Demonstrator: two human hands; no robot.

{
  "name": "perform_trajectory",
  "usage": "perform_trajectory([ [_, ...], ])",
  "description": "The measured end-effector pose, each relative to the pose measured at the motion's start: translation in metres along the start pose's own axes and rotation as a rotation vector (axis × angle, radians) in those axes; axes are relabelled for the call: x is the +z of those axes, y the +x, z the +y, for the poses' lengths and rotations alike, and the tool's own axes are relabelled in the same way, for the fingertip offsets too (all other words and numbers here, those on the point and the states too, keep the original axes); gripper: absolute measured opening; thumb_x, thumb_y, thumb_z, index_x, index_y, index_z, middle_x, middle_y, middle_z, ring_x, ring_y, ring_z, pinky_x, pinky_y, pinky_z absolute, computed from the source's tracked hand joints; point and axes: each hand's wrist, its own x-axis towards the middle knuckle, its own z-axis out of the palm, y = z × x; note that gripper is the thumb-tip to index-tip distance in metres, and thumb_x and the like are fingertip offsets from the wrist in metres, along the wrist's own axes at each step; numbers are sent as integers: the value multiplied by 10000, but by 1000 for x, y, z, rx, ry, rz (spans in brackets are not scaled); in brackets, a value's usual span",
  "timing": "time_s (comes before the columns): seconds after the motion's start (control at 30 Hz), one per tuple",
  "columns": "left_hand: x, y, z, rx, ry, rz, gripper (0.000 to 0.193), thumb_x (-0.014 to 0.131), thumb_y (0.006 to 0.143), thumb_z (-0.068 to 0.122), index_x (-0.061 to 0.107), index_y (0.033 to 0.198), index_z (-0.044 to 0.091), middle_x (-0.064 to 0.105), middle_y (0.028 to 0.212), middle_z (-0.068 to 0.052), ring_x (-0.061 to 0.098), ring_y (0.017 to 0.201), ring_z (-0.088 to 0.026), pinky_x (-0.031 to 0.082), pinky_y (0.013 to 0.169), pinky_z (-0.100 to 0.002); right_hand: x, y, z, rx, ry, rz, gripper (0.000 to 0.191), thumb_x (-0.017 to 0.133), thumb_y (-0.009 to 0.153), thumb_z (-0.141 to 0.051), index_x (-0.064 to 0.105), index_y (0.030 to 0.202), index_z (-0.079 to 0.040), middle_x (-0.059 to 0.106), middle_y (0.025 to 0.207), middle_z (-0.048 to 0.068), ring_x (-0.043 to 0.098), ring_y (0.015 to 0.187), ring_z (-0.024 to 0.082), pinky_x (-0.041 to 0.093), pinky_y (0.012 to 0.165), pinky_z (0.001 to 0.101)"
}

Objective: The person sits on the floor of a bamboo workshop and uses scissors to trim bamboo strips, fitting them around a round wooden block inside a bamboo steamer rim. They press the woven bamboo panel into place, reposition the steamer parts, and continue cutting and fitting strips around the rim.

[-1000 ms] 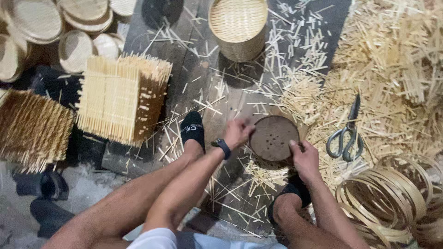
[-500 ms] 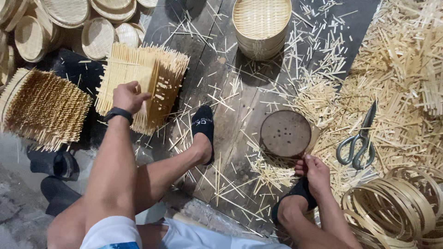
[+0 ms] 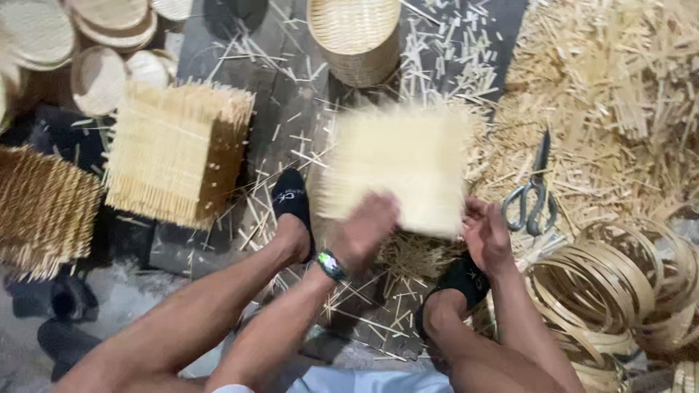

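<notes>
Bamboo-strip woven square mat (image 3: 397,164), blurred; left hand (image 3: 368,229) & right hand (image 3: 486,234) fingers pinching its near edge.

Dark floor (image 3: 291,109) — splints (image 3: 619,87), scissors (image 3: 533,191)

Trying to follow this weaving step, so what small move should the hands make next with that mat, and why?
Probably lower the square woven bamboo mat flat. The left hand and right hand hold its near edge, it is motion-blurred, and the floor below is littered with sticks.
</notes>
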Motion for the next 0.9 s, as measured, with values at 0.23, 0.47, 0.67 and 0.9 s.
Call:
perform_trajectory([
  [0.23, 50, -30, -16, 31, -259, -256, 476, 764, 892, 63, 584, 1333, 66, 646, 1304, -169, 559, 1329, -316, 372, 1235, -464, 33, 4, -2, -52, -461, 202, 268, 751, 888, -90, 699, 1128, 18, 761, 1008, 45, 687, 844, 85, 568, 741, 244],
  [0.47, 75, -13, -123, -1129, -630, -104, 537, 893, 692, 147, 670, 1158, 0, 758, 1014, -87, 712, 867, -152, 596, 777, -302, 29, 11, 19, -183, -586, 300, 229, 790, 889, -77, 714, 1080, 26, 760, 967, 61, 656, 819, 85, 550, 728, 265],
  [0.67, 75, -41, -174, -1064, -663, -222, 424, 903, 745, 183, 746, 1089, -9, 778, 973, -85, 705, 821, -143, 582, 728, -286, 32, 21, 51, -234, -688, 376, 236, 833, 874, -99, 724, 1041, 26, 774, 935, 89, 664, 825, 122, 560, 759, 288],
  [0.9, 29, -19, -176, -1089, -476, -133, 799, 887, 797, 229, 501, 1447, -31, 711, 1121, -166, 668, 933, -209, 543, 748, -301, -37, -25, -20, -476, -685, 671, 440, 736, 975, -131, 554, 1359, -17, 637, 1123, 70, 621, 994, 161, 545, 892, 305],
])
